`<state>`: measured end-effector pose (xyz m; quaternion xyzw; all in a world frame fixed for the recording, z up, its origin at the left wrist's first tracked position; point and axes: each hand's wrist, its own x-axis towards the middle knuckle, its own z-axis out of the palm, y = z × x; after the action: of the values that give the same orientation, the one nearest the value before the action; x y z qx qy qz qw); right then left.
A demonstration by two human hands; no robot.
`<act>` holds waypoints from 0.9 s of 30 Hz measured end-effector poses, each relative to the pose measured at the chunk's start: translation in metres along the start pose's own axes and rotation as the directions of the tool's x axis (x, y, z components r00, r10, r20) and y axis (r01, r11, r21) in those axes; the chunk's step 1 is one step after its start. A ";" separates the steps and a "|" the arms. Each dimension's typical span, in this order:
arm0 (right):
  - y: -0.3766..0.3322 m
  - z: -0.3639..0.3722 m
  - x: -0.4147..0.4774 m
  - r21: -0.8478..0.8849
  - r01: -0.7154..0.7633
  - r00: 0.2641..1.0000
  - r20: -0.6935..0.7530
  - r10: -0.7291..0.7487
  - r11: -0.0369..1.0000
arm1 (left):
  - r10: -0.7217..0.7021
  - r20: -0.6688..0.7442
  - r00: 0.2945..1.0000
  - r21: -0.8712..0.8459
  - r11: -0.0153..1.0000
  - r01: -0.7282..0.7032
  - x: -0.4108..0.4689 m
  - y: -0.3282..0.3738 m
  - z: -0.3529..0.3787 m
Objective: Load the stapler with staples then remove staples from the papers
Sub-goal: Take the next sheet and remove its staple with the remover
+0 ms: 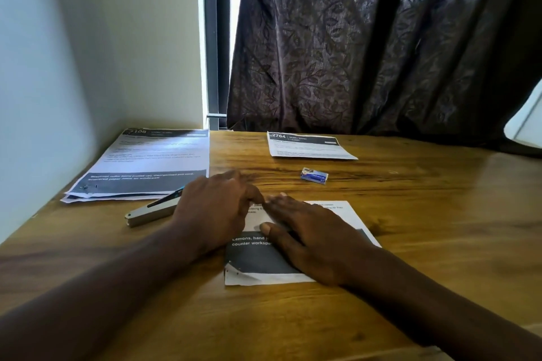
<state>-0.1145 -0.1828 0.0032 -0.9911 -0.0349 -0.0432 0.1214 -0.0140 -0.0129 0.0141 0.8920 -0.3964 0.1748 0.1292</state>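
Note:
A folded stack of printed papers (258,268) lies on the wooden table (425,228) in front of me, its near left corner curled up. My right hand (311,240) lies flat on this stack, fingers straight. My left hand (217,211) rests beside it with the fingers over the stack's upper left part; what they touch is hidden. The silver stapler (152,209) lies on the table just left of my left hand. A small blue staple box (313,175) sits further back, to the right of centre.
A larger stapled paper stack (146,161) lies at the back left by the wall. Another sheet (305,145) lies at the back centre under a dark curtain (366,38). The table's left edge runs along the wall.

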 end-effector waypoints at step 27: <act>0.059 -0.011 -0.046 -0.122 -0.247 0.968 0.022 0.252 0.961 | 0.024 0.355 0.935 -0.113 0.993 0.017 0.014 0.096 0.035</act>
<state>-0.1563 -0.2453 -0.0042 -0.9936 0.0906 -0.0110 0.0660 -0.0697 -0.0976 -0.0028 0.8994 -0.4240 -0.0121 0.1057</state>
